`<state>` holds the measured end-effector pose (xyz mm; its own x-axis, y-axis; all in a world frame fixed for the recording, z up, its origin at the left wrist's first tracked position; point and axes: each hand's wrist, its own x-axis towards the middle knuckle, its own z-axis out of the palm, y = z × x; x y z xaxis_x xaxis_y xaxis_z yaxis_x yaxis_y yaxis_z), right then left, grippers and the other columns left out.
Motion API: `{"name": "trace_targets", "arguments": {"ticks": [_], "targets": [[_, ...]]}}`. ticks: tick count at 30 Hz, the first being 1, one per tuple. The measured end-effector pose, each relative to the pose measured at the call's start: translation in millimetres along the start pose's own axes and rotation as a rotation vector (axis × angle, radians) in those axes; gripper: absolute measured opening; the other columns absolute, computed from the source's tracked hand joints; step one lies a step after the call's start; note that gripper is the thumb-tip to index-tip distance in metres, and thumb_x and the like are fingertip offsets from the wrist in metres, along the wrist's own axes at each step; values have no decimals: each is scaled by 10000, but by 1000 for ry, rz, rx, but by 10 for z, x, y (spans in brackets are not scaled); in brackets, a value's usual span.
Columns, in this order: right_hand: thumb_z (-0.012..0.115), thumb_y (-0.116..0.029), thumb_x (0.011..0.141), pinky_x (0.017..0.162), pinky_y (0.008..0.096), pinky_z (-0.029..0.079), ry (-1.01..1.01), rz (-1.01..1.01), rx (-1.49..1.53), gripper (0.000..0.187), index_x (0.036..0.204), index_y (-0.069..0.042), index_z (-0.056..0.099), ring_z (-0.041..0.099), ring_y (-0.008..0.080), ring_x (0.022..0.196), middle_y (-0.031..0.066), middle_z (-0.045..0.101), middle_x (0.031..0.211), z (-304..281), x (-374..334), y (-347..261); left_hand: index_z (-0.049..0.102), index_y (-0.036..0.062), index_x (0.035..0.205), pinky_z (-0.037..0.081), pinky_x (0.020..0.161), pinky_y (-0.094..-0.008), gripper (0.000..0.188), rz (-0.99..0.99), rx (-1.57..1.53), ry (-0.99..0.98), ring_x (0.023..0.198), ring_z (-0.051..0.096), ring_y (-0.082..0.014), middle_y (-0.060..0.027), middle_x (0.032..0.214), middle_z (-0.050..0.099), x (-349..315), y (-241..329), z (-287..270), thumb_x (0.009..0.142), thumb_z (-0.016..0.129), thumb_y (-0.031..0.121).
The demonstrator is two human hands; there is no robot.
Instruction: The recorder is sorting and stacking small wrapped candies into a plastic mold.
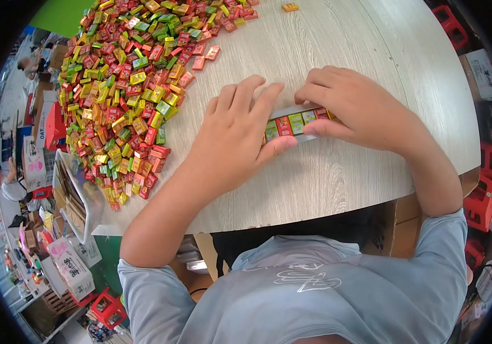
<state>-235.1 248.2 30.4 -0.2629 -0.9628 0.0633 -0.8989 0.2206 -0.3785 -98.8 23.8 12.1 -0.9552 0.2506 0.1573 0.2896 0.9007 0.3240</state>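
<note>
A row of small wrapped candies (296, 122), green, red and yellow, lies in a narrow silvery strip on the table between my hands. My left hand (231, 129) bends around the row's left end, its thumb along the near side and its fingers towards the far side. At the right end, my right hand (357, 109) is closed around the row, with the thumb on the near edge and curled fingers on the far side. Both palms partly hide the ends of the strip. To the left spreads a large heap of loose wrapped candies (125, 86) in red, yellow, green and orange.
The pale wood-grain table (326, 180) has a curved edge close to my body. One orange candy (290, 7) lies apart at the far side. A clear plastic bag (77, 198) hangs by the table's left edge. Red stools (481, 203) stand at the right.
</note>
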Motion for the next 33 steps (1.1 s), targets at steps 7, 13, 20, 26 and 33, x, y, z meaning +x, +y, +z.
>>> {"name": "trace_targets", "arguments": {"ticks": [7, 13, 20, 26, 33], "targets": [[725, -279, 917, 892, 424, 496, 18, 17, 77, 319, 1098, -26, 658, 609, 335, 1005, 125, 630, 1034, 71, 80, 0, 453, 33, 1515, 353, 1148, -503, 639, -60, -80, 62, 1327, 474, -410, -220, 1448, 497, 28, -53, 90, 1035, 567, 440], [734, -278, 905, 880, 423, 499, 23, 22, 103, 322, 1089, -27, 652, 609, 324, 987, 123, 627, 1036, 87, 72, 25, 462, 21, 1495, 320, 1200, -488, 565, -51, -225, -9, 1389, 439, -415, -231, 1489, 479, 21, -90, -13, 962, 508, 200], [750, -294, 901, 887, 423, 498, -2, 37, 93, 337, 1098, -37, 657, 609, 321, 991, 117, 628, 1042, 74, 58, 18, 492, 9, 1459, 335, 1201, -480, 565, -20, -263, -84, 1404, 431, -411, -229, 1488, 491, -14, -168, -88, 907, 524, 123], [774, -299, 891, 919, 435, 496, 180, -104, 51, 329, 1132, -92, 687, 616, 309, 1012, 94, 624, 1094, 111, 96, -16, 508, 21, 1445, 346, 1191, -486, 545, 1, -251, -92, 1391, 435, -412, -209, 1493, 495, 7, -182, -103, 914, 565, 126], [808, -213, 854, 967, 432, 508, 158, -268, 38, 279, 1123, -158, 753, 625, 272, 1054, 54, 625, 1163, 120, 92, -90, 526, 17, 1419, 358, 1177, -480, 499, 53, -234, -102, 1375, 446, -407, -192, 1487, 505, 2, -232, -119, 953, 591, 184]]}}
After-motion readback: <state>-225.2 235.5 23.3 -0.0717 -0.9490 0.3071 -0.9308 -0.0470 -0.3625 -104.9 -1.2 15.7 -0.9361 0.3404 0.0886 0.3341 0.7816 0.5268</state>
